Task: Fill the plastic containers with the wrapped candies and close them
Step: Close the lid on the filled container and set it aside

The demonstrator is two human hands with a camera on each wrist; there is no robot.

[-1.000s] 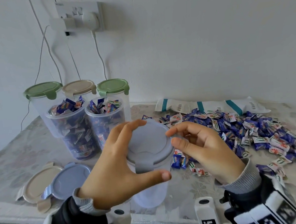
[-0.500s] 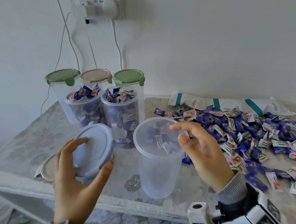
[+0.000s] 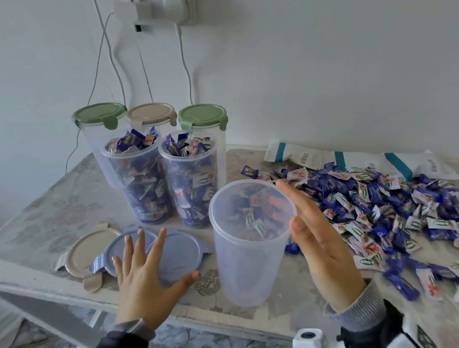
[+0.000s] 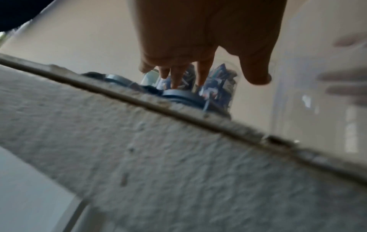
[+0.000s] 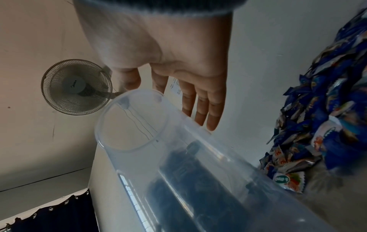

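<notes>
Plastic containers: 3 lidded (image 3: 101, 135), 2 full (image 3: 139, 182), 1 empty (image 3: 247, 256) | loose lids 3 (image 3: 174, 252) | hands (image 3: 146, 283) spread, gripping nothing

A white wall (image 3: 323, 52) stood behind the floral-topped table (image 3: 44, 208). A socket (image 3: 161, 3) held plugs with hanging cables (image 3: 185, 65). A wall fan (image 5: 76, 87) and dark curtain (image 5: 53, 215) showed.

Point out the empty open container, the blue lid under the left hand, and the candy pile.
empty container (image 3: 248, 261), head view, front wall.
blue lid (image 3: 178, 249), head view, top face.
candy pile (image 3: 379, 201), head view, middle.
</notes>
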